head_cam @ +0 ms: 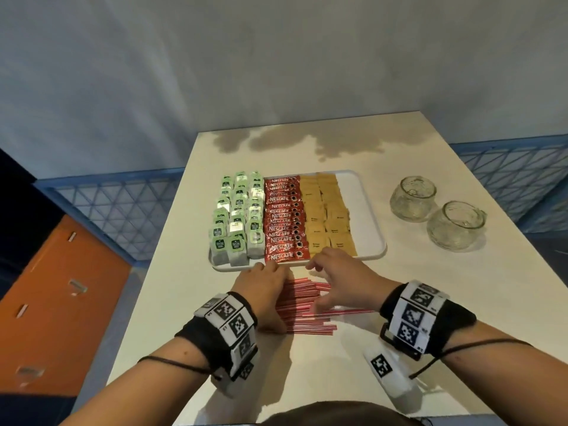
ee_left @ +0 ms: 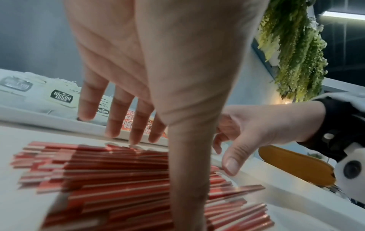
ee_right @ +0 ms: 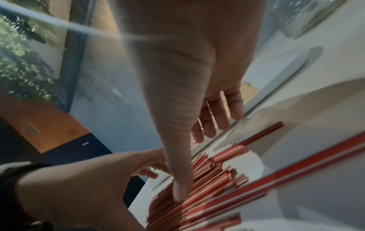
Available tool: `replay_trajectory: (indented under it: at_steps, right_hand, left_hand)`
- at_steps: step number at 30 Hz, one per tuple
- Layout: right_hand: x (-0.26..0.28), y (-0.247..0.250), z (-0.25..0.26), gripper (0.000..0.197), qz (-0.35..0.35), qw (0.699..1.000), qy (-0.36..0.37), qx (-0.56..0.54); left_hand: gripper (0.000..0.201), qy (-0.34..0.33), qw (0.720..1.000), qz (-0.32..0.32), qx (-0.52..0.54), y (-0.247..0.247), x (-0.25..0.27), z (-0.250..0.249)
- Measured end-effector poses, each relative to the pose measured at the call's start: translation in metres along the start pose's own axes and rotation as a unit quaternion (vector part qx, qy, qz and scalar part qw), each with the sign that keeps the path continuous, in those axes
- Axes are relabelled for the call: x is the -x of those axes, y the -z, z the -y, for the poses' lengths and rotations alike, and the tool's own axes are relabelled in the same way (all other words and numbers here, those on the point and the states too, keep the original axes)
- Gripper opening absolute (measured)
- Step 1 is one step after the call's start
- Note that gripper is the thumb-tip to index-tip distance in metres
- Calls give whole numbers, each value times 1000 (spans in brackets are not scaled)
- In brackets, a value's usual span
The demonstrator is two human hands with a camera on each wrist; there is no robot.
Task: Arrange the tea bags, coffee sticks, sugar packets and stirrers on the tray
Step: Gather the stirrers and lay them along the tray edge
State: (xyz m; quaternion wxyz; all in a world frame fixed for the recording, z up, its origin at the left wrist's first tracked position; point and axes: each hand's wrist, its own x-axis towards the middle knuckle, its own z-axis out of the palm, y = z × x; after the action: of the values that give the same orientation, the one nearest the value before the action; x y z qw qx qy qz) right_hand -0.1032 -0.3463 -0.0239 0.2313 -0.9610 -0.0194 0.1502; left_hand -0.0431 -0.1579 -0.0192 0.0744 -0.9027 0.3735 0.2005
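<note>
On cream table (head_cam: 415, 302), white tray (head_cam: 373, 238) is landmark. Inside tray: tea bags (head_cam: 236, 222) fill left part, coffee sticks (head_cam: 284, 219) middle, sugar packets (head_cam: 327, 216) right of them, bare strip along right rim. Two glass jars (head_cam: 436, 213) well right of tray. Red-white stirrers (head_cam: 302, 305) lie piled on table just in front of tray. Left hand (head_cam: 264, 295) and right hand (head_cam: 341, 279) flank pile, fingers straight, spread, gripping nothing; right thumb tip touches stirrers.

Left hand (ee_left: 150, 62) spread above red-striped stirrers (ee_left: 118, 179); right hand (ee_left: 256, 129) beside; tray (ee_left: 59, 121) beyond.
</note>
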Motion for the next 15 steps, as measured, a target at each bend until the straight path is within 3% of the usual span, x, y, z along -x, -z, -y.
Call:
replay_trajectory:
  at_steps: [2, 4, 7, 11, 15]
  right_hand:
    - [-5, -5, 7, 99, 32, 998, 19, 60]
    - [-6, -12, 12, 101, 38, 992, 46, 114]
    - [-9, -18, 18, 81, 17, 989, 68, 130]
    - [-13, -12, 20, 37, 4, 988, 62, 142]
    - [-14, -9, 17, 19, 8, 987, 66, 149]
  left_hand:
    - [95, -5, 1000, 5, 4, -2, 1, 1]
    - [86, -11, 1000, 2, 2, -1, 0, -1]
    - [67, -26, 999, -17, -20, 2, -3, -4]
    - [41, -49, 996, -42, -61, 6, -9, -9]
    - [27, -54, 994, -47, -86, 6, -14, -10]
